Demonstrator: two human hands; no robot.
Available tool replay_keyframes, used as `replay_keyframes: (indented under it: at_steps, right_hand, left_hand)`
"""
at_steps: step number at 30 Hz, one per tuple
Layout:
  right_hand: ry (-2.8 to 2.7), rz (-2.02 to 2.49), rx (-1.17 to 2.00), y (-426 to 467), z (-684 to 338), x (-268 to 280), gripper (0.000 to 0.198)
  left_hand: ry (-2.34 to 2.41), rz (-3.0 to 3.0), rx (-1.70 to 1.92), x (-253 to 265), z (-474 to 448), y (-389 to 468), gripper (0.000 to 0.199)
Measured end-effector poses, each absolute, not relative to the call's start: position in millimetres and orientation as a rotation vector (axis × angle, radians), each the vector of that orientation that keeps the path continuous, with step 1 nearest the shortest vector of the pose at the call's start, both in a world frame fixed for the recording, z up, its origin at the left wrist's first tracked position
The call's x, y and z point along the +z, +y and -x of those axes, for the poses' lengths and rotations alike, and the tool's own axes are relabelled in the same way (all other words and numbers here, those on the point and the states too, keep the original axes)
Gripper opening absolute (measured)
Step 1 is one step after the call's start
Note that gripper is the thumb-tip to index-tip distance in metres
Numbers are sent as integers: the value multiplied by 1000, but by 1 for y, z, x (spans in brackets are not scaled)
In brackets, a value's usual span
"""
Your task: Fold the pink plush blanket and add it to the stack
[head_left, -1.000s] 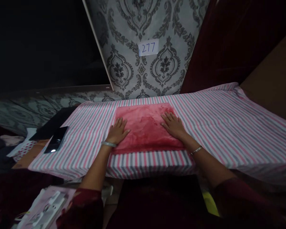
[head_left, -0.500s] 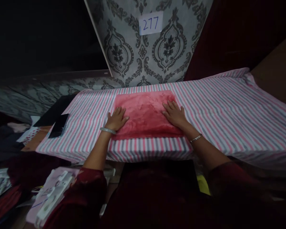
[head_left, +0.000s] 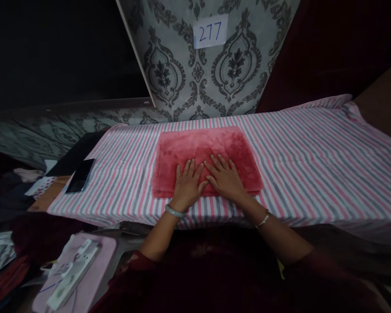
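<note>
A folded red plush cloth (head_left: 208, 141) lies as a flat rectangle on the striped tablecloth (head_left: 299, 161). Near its front edge, my left hand (head_left: 188, 184) rests flat on it, fingers spread and pointing away from me. My right hand (head_left: 226, 178) lies flat just beside it, also with fingers apart, angled toward the left. The two thumbs are close together over the cloth's front middle. A bracelet is on each wrist. Neither hand grips anything.
A black phone (head_left: 80, 176) lies at the tablecloth's left end. Behind the table is patterned wallpaper with a paper marked 277 (head_left: 210, 31), and a large dark screen (head_left: 58, 52) at left. A white power strip (head_left: 73, 274) sits lower left on a pink surface (head_left: 101, 261).
Both hands have slid inward from the cloth's left and right sides to its front middle, staying flat on it. The view has shifted slightly.
</note>
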State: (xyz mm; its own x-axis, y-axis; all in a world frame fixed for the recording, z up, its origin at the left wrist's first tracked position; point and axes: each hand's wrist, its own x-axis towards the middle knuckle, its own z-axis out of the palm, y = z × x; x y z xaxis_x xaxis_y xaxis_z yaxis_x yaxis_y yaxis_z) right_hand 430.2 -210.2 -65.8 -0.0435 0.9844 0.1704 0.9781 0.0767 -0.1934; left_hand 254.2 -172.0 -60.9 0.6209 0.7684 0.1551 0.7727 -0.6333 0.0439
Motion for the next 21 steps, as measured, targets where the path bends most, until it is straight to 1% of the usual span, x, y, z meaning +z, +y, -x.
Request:
replay_keyframes:
  at_steps: [2,4,7,10,12,14,17,21]
  right_hand:
    - [-2160,1937,172,-208,-441,-56,55]
    - [-2218,1809,267,-202,-452,-44,53]
    - [-2326,1513,320,-186,-462,-30,54]
    - [-2548,1278,402,-160,-466,-27,53]
    - [-2687,1180,380,-140,-467,-30,52]
    - [-2779,1104,296,-118,-469,-34,56]
    - [-2824,1114,210,-78,-470,-38,61]
    - [-2761,1248,211,-20,-466,-42,60]
  left_hand:
    - [-1326,2807,-288,-59,-252,-175,62]
    - [-1280,2822,-348,-58,-254,-182,60]
    - [-1045,2925,-440,-62,-261,-193,58]
    - [-799,3041,-452,-69,-270,-202,58]
    - [-784,3066,-436,-74,-274,-205,64]
    - [-820,3074,-423,-78,-275,-207,69]
    - [-824,3096,-399,-81,-272,-208,68]
    - [-814,3101,-394,-82,-270,-207,65]
